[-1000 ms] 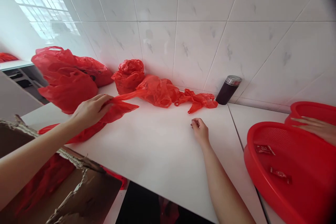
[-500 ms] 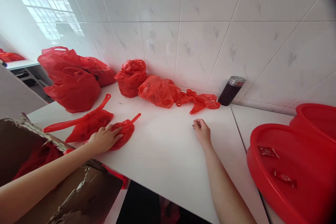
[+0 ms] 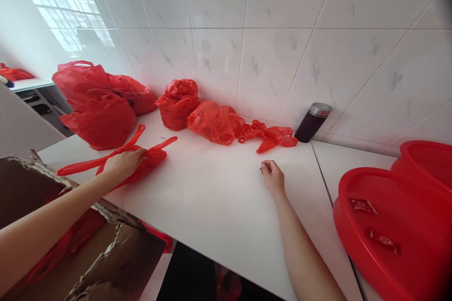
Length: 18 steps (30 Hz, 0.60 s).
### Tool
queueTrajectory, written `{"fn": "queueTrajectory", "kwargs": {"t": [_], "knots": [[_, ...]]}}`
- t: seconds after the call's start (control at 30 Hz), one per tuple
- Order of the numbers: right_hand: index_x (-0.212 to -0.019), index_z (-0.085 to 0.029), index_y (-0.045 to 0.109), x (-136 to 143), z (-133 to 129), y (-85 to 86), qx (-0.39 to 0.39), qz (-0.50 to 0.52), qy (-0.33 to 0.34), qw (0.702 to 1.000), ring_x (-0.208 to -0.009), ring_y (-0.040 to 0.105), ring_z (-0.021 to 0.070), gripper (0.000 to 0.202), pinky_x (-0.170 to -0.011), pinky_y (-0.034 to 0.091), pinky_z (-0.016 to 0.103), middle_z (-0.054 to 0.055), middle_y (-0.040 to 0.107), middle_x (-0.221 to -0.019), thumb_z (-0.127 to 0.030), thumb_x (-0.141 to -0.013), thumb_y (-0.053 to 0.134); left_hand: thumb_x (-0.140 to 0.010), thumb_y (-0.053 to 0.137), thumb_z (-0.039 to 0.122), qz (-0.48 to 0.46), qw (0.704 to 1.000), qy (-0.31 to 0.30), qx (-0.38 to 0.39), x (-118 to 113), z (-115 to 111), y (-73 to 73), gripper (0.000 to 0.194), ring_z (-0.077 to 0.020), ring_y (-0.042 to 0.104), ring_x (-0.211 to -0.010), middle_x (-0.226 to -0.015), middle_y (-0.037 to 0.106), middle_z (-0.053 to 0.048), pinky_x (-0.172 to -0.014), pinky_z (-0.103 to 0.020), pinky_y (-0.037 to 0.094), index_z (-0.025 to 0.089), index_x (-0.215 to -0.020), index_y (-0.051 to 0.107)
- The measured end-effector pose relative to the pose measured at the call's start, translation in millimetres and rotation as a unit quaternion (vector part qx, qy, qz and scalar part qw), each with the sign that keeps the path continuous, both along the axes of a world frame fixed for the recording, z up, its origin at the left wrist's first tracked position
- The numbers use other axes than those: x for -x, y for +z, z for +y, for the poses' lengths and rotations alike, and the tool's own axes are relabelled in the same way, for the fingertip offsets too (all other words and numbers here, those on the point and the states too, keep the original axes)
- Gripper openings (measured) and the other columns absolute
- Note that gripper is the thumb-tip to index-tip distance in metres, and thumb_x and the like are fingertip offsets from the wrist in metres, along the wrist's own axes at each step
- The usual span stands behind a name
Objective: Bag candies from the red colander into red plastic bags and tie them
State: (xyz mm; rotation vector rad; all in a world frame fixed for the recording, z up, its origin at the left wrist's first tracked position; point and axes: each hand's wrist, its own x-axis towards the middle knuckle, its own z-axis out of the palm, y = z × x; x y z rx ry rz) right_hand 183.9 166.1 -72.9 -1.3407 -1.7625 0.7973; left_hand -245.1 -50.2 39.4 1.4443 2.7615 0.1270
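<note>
On the left part of the white table [image 3: 212, 197], my left hand [image 3: 123, 164] is curled over a small red plastic bag [image 3: 150, 162]. The fingertips are partly hidden in the bag's folds. One long handle [image 3: 77, 167] of red plastic stretches left from under the hand, and others stick up and to the right. My right hand [image 3: 272, 176] rests on the table with its fingers curled in, and I see nothing in it. Nearest to it lies a crumpled red bag [image 3: 270, 136] by the wall.
Large full red bags [image 3: 102, 117] stand at the back left. Further red bags [image 3: 178, 106] line the tiled wall. A dark flask [image 3: 313, 122] leans there. Red plastic baskets [image 3: 348, 211] on the right hold small wrapped packets [image 3: 384, 241]. A torn cardboard box [image 3: 136, 249] sits below the table's left edge.
My left hand has moved left and away from me, drawing the nearer small bag against the other one. Its fingers are now more bent. My right hand has stayed in place.
</note>
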Motion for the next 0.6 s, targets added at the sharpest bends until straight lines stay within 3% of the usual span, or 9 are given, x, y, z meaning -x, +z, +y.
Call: {"fn": "queueTrajectory", "kwargs": {"t": [0.13, 0.23, 0.3, 0.4, 0.5, 0.6], "knots": [[-0.127, -0.022, 0.049, 10.2, 8.1, 10.0, -0.035, -0.07, -0.034, 0.996, -0.08, 0.062, 0.0187, 0.042, -0.075, 0.047, 0.036, 0.013, 0.055, -0.127, -0.036, -0.089, 0.042, -0.094, 0.04, 0.049, 0.019, 0.999, -0.018, 0.027, -11.4, 4.3, 9.3, 0.061, -0.0386, 0.052, -0.119, -0.136, 0.054, -0.021, -0.093, -0.051, 0.042, 0.012, -0.143, 0.041], [-0.129, -0.029, 0.053, 19.3, 23.8, 22.4, -0.059, -0.138, -0.015, 0.989, -0.097, 0.061, 0.023, 0.044, -0.078, 0.046, 0.037, 0.012, 0.034, -0.149, -0.028, -0.085, 0.052, -0.092, 0.046, 0.046, 0.039, 0.997, -0.063, 0.028, -44.8, 16.0, 9.4, 0.066, -0.0434, 0.046, -0.125, -0.147, 0.043, -0.021, -0.096, -0.057, 0.038, 0.017, -0.15, 0.032], [-0.118, -0.028, 0.062, 23.8, 34.4, 29.7, -0.059, -0.177, 0.01, 0.982, -0.102, 0.059, 0.0253, 0.036, -0.079, 0.045, 0.037, 0.01, 0.041, -0.145, -0.025, -0.084, 0.055, -0.091, 0.047, 0.043, 0.05, 0.991, -0.119, 0.025, -74.6, 28.0, 9.6, 0.063, -0.0415, 0.04, -0.131, -0.152, 0.038, -0.016, -0.101, -0.057, 0.035, 0.023, -0.15, 0.033], [-0.104, -0.024, 0.067, 26.9, 34.8, 36.4, -0.049, -0.215, 0.045, 0.974, -0.095, 0.06, 0.0232, 0.022, -0.077, 0.044, 0.034, 0.01, 0.059, -0.122, -0.024, -0.086, 0.054, -0.09, 0.048, 0.047, 0.009, 0.976, -0.215, 0.04, -119.2, 53.0, 10.0, 0.059, -0.0339, 0.043, -0.133, -0.151, 0.042, -0.01, -0.104, -0.047, 0.037, 0.028, -0.145, 0.042], [-0.097, -0.022, 0.069, 23.7, 3.5, 38.7, -0.046, -0.227, 0.079, 0.97, -0.09, 0.061, 0.0202, 0.019, -0.075, 0.044, 0.031, 0.008, 0.062, -0.11, -0.023, -0.089, 0.051, -0.09, 0.046, 0.051, -0.047, 0.958, -0.277, 0.054, -158.5, 84.6, 4.6, 0.059, -0.0323, 0.05, -0.126, -0.147, 0.048, -0.01, -0.098, -0.044, 0.043, 0.028, -0.144, 0.044], [-0.09, -0.024, 0.07, 9.9, -49.7, 42.4, -0.037, -0.224, 0.131, 0.965, -0.085, 0.062, 0.0174, 0.014, -0.074, 0.046, 0.029, 0.005, 0.064, -0.101, -0.026, -0.087, 0.056, -0.09, 0.047, 0.046, -0.046, 0.955, -0.291, 0.024, -196.5, 113.5, -11.1, 0.067, -0.0367, 0.047, -0.128, -0.153, 0.036, -0.016, -0.095, -0.047, 0.045, 0.024, -0.151, 0.031]]}}
